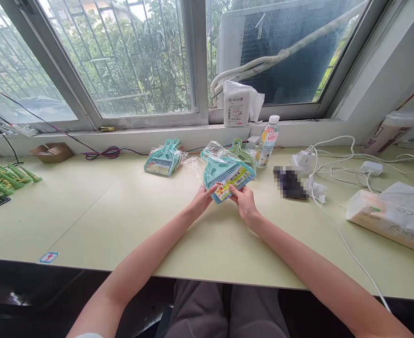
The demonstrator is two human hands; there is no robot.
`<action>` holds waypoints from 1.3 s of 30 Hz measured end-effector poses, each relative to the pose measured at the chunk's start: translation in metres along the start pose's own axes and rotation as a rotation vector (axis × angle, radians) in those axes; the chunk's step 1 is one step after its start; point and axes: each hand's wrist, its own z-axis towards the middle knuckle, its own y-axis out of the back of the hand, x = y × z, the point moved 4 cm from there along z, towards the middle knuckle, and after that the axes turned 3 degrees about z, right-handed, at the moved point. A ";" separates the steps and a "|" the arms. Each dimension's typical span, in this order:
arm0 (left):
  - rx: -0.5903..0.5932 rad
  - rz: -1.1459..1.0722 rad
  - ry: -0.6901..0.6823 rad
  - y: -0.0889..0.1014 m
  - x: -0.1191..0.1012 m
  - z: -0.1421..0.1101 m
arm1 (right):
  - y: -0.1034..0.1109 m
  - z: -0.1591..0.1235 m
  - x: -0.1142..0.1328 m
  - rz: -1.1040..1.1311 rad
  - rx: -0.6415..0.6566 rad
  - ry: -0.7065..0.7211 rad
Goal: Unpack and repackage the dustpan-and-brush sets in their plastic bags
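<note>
Between both hands, above the desk, is a blue mini dustpan and brush set (224, 176) in a clear plastic bag with a yellow label. My left hand (203, 199) grips its lower left edge, thumb on the front. On the lower right side, my right hand (244, 202) grips the same set, thumb over the label; the fingers behind it are partly hidden. A green dustpan set (244, 154) lies just behind the held one, partly covered by it. To the left, a stack of bagged teal dustpan sets (162, 159) rests on the desk.
Behind the sets stand a drink bottle (267, 142) and, on the sill, a white packet (237, 105). At right are a pixelated dark object (290, 182), white cables (333, 171) and a tissue pack (393, 216). Leftward lie a cardboard box (53, 152) and green stalk-like items (5, 176).
</note>
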 end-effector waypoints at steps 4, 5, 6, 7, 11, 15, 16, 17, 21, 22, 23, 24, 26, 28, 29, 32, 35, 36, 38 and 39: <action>-0.105 0.068 0.024 0.003 0.007 -0.002 | -0.002 -0.002 -0.001 -0.026 0.026 0.000; -0.134 0.068 0.013 0.004 0.008 -0.002 | -0.002 -0.002 -0.001 -0.023 0.031 -0.003; -0.159 0.067 -0.008 0.004 0.009 -0.002 | -0.003 -0.002 -0.001 -0.016 0.035 -0.006; -0.182 0.071 -0.041 0.004 0.009 -0.002 | -0.004 -0.003 0.000 -0.006 0.043 -0.011; -0.214 0.163 -0.222 0.001 0.001 -0.002 | -0.008 0.000 0.007 0.053 0.118 -0.019; -0.241 0.398 -0.359 -0.003 -0.010 -0.008 | -0.009 0.004 0.019 0.092 0.209 0.007; -0.238 0.456 -0.370 -0.004 -0.013 -0.009 | -0.009 0.005 0.022 0.096 0.226 0.011; -0.224 0.493 -0.370 -0.005 -0.015 -0.011 | -0.009 0.006 0.024 0.099 0.239 0.015; -0.112 0.470 -0.249 -0.008 -0.018 -0.012 | -0.009 0.006 0.029 0.098 0.229 0.050; -0.070 0.456 -0.192 -0.008 -0.017 -0.012 | -0.009 0.005 0.029 0.098 0.213 0.063; -0.013 0.445 -0.132 -0.010 -0.016 -0.011 | -0.009 0.004 0.030 0.099 0.196 0.075; 0.052 0.437 -0.077 -0.011 -0.014 -0.011 | -0.010 0.002 0.030 0.101 0.181 0.086; 0.173 0.414 -0.005 -0.014 -0.010 -0.012 | -0.011 0.000 0.030 0.108 0.169 0.095; 0.242 0.381 0.024 -0.014 -0.007 -0.012 | -0.012 -0.003 0.030 0.117 0.168 0.093; 0.252 0.360 0.033 -0.014 -0.006 -0.012 | -0.013 -0.003 0.031 0.124 0.165 0.091; 0.203 0.260 -0.011 -0.010 -0.010 -0.009 | -0.012 -0.004 0.031 0.150 0.146 0.087; 0.095 0.187 -0.133 -0.007 -0.020 -0.007 | -0.012 -0.004 0.029 0.148 0.136 0.071; 0.059 0.191 -0.155 -0.006 -0.022 -0.006 | -0.012 -0.004 0.027 0.141 0.136 0.062; 0.008 0.232 -0.167 -0.005 -0.023 -0.005 | -0.012 -0.003 0.024 0.128 0.128 0.044; 0.000 0.254 -0.169 -0.005 -0.022 -0.005 | -0.011 -0.003 0.023 0.125 0.120 0.038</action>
